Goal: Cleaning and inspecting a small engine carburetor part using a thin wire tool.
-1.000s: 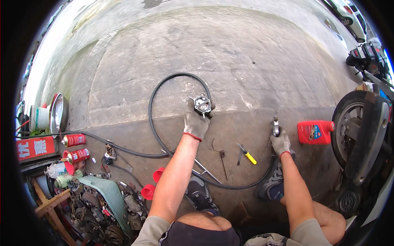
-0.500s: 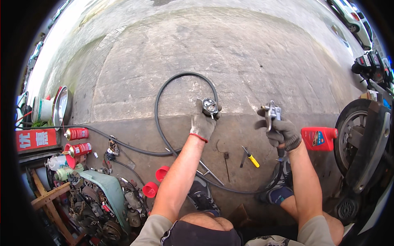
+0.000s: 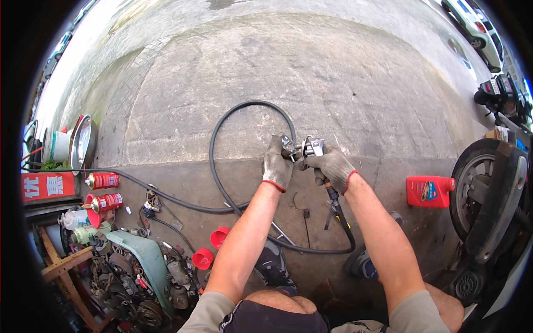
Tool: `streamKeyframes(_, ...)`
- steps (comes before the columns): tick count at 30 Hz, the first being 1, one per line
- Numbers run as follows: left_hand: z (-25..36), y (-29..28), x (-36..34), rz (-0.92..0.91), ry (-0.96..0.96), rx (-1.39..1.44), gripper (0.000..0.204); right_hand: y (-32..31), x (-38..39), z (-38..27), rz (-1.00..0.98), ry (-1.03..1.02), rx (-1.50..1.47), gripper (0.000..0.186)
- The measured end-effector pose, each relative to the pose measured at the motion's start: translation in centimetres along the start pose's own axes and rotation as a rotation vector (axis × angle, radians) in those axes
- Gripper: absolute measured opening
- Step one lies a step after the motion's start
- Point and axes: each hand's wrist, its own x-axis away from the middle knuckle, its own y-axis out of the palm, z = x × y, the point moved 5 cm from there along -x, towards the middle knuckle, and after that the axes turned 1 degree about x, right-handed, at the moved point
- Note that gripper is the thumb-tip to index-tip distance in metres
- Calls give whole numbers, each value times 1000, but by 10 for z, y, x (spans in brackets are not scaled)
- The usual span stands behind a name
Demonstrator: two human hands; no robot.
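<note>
My left hand (image 3: 277, 166), in a grey glove with a red cuff, grips a small round metal part (image 3: 287, 146) near the middle of the view. My right hand (image 3: 333, 168), also gloved, is closed on a silver air gun (image 3: 312, 147) whose nozzle end is right beside the part. A black rubber hose (image 3: 350, 240) runs down from the gun and loops on the concrete around both hands. Below my right forearm's hose, a yellow-handled tool (image 3: 345, 224) lies partly hidden, near a thin dark tool (image 3: 307, 221).
Red spray cans (image 3: 103, 181), red caps (image 3: 219, 236) and a greenish tray (image 3: 145, 259) of greasy parts are at left. A red jug (image 3: 427, 191), a wheel (image 3: 471, 188) and a scooter (image 3: 494, 95) stand at right. Parked cars (image 3: 469, 28) are farther off.
My right hand has lifted the air gun from low at the right and swung it leftward up to the metal part. My left hand has shifted slightly right, still holding the part.
</note>
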Motion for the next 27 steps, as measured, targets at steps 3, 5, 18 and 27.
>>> streamKeyframes(3, -1, -5, -4, 35, -5, 5, 27, 7, 0, -5, 22, 11, 82, 29)
streamKeyframes(5, -3, 0, -3, 49, 4, 16, 26, 6, -2, -6, 28, 20, 130, 25)
streamKeyframes(18, -2, -6, -5, 15, -21, -13, 27, 3, -3, -4, 51, 20, 159, 23)
streamKeyframes(27, -3, -17, -11, -24, -9, 22, 35, 8, 5, -12, 61, 4, 200, 25)
